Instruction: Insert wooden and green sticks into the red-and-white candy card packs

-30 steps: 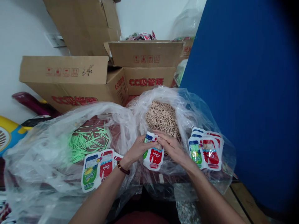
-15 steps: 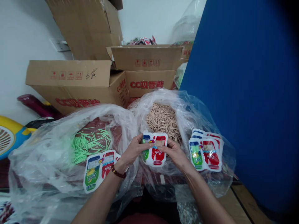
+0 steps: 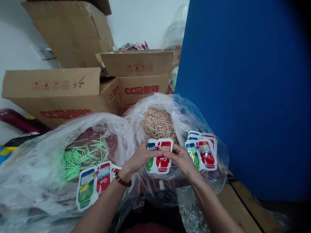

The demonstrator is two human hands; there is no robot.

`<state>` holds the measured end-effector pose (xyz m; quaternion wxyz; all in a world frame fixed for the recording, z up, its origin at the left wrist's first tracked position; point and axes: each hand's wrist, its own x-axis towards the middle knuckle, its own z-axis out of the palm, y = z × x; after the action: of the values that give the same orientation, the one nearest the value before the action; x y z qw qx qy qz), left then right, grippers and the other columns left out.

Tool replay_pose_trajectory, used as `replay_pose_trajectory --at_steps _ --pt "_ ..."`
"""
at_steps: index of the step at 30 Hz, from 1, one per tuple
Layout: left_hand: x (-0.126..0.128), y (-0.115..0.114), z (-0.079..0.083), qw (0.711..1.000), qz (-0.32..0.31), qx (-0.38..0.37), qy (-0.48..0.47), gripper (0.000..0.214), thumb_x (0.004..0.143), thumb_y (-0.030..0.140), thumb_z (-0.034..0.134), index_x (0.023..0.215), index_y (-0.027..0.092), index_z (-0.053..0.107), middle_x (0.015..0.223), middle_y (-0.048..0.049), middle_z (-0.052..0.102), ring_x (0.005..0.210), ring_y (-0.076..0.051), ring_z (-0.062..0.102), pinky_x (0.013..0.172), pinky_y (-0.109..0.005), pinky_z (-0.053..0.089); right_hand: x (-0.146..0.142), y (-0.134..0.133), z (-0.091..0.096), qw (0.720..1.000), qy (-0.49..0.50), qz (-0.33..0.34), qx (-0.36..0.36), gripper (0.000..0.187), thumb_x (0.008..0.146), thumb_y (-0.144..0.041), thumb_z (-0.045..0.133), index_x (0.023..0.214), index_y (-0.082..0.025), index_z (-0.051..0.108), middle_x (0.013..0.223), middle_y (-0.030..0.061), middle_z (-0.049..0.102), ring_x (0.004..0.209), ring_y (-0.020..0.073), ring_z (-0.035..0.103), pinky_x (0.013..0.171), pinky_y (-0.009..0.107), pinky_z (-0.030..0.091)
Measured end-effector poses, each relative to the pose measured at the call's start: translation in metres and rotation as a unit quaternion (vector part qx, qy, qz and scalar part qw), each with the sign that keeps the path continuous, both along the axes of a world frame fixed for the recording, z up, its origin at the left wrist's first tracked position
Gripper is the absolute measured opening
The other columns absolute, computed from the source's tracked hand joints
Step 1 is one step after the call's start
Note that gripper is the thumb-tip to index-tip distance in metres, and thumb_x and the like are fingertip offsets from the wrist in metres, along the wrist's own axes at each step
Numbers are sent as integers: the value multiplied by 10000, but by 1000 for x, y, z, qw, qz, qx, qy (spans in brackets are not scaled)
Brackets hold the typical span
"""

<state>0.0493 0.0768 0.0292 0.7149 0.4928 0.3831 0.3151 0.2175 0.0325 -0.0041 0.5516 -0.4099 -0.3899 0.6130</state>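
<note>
Left hand [image 3: 139,157], right hand [image 3: 181,159]: both pinching one Cola twin pouch [image 3: 163,164] from opposite sides, near brown sticks [image 3: 159,123]; we should grip lightly, avoiding creases.

this looks like a small packing workshop, with red-lettered cardboard cartons [image 3: 58,102] crowding the far edge of the table [image 3: 173,183] before a white wall [image 3: 138,22]. open plastic bags [image 3: 132,106] of loose green sticks [image 3: 80,158] and tan sticks [image 3: 159,124] spread across it, and printed pouches [image 3: 206,153] lie stacked near its right end.
</note>
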Motion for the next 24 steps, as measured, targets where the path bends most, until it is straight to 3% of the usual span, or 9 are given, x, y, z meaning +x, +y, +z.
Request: replay_pose_trajectory --at_steps 5,11,16,24 --pt "8 0 -2 999 -4 32 10 213 652 238 785 797 116 687 658 -3 681 549 -112 589 546 -211 480 11 -5 -4 1000 -17 16 4 255 663 -291 780 885 -186 714 861 18 732 765 175 658 755 314 507" --pt "20 -3 -4 999 -8 38 17 207 688 259 747 827 115 696 673 -11 681 567 -136 601 539 -232 488 23 -11 -12 998 -43 -46 17 201 668 -319 776 747 -191 642 733 -25 683 674 141 613 669 267 478" --pt "36 -6 -12 999 -15 41 14 230 685 261 752 855 119 692 715 -18 697 583 -134 607 561 -235 495 32 -22 -12 998 -39 -19 35 315 687 -338 755 961 -224 651 911 0 708 820 186 646 768 324 505" --pt "65 -16 -13 998 -33 40 -21 220 674 313 756 705 116 665 602 -2 659 510 -119 573 525 -230 488 56 -36 -10 998 -49 -37 15 348 733 -325 723 1061 -237 648 1000 16 717 878 206 667 809 358 522"
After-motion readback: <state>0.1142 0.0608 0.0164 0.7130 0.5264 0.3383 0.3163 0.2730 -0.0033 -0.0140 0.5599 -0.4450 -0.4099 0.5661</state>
